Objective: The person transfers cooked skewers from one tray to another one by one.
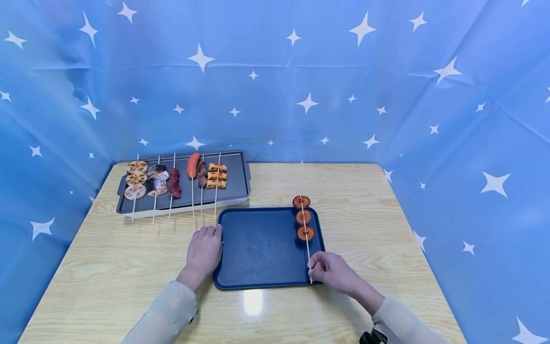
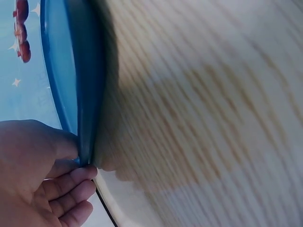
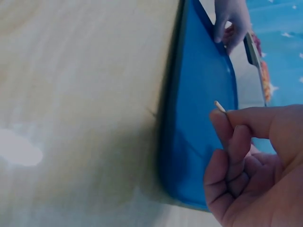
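A dark blue rectangular tray [image 1: 262, 248] lies on the table. My left hand [image 1: 205, 248] grips its left edge; in the left wrist view the thumb lies at the rim of the tray [image 2: 89, 85] and fingertips curl at its outer side. Over the tray's right side is a skewer [image 1: 305, 233] with three round reddish-brown slices. My right hand [image 1: 337, 272] pinches the lower part of its stick near the tray's front right corner. The stick's tip [image 3: 219, 107] pokes out between thumb and forefinger in the right wrist view, with the slices out of that frame.
At the back left stands a grill plate [image 1: 236, 191] holding several skewers: lotus root slices [image 1: 136, 177], dark red meat [image 1: 174, 184], a sausage [image 1: 193, 166] and yellow grilled pieces [image 1: 216, 176]. Their sticks overhang its front edge. A blue starred curtain [image 1: 275, 95] surrounds the wooden table [image 1: 378, 229].
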Available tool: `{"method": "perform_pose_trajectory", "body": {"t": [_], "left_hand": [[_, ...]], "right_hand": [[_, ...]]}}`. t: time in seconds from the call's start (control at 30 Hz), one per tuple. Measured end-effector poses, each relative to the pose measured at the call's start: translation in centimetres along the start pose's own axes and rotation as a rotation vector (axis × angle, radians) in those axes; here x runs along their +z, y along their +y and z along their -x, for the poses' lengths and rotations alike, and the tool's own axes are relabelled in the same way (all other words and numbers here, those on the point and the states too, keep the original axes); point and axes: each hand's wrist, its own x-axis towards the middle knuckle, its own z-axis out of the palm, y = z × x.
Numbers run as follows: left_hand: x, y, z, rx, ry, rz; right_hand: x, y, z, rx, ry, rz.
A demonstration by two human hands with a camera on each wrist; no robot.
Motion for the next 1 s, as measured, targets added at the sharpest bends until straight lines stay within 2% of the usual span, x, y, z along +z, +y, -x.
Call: {"method": "perform_pose_trajectory", "body": {"t": [0.43, 0.8, 1.0], "left_hand": [[0.1, -0.1, 0.0, -0.001, 0.003, -0.009], [0.1, 0.1, -0.1, -0.002, -0.005, -0.003], [0.2, 0.1, -0.1, 0.0, -0.008, -0.005]], "right_hand": [[0.7, 1.5, 1.6, -0.016, -0.012, 0.009], [1.0, 2.2, 2.0, 0.016, 0.004, 0.007], [0.9, 2.4, 1.9, 0.062, 0.031, 0.004]]}}
